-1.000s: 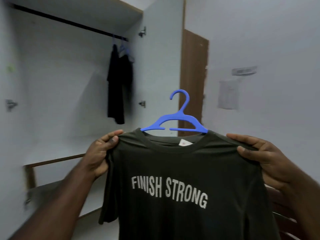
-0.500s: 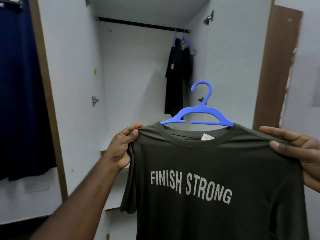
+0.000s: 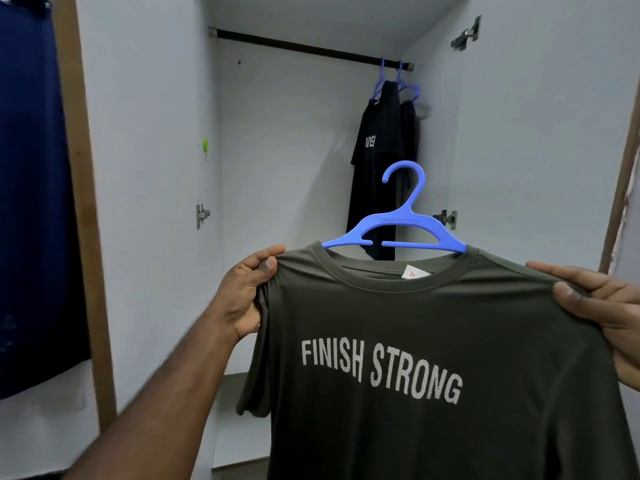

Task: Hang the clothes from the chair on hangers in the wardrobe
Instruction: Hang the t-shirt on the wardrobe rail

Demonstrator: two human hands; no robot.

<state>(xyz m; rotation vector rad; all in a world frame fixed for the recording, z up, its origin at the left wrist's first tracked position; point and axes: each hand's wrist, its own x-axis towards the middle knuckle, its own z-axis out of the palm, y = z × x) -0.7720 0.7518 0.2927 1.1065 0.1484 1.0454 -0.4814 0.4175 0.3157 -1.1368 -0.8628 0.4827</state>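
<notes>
Open wardrobe (image 3: pixel 311 202), hands (image 3: pixel 246 292) gripping T-shirt (image 3: pixel 433 341) — hangered

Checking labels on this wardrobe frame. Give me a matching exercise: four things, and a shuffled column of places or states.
Things:
1. olive shirt
2. blue hanger
3. black shirt
4. rod

Places or states:
A. hangs at the rod's right end
B. spans the top of the wardrobe
C. held at both shoulders
D. sits in the olive shirt's collar, hook free

Pairs: 1-C, 2-D, 3-A, 4-B
</notes>
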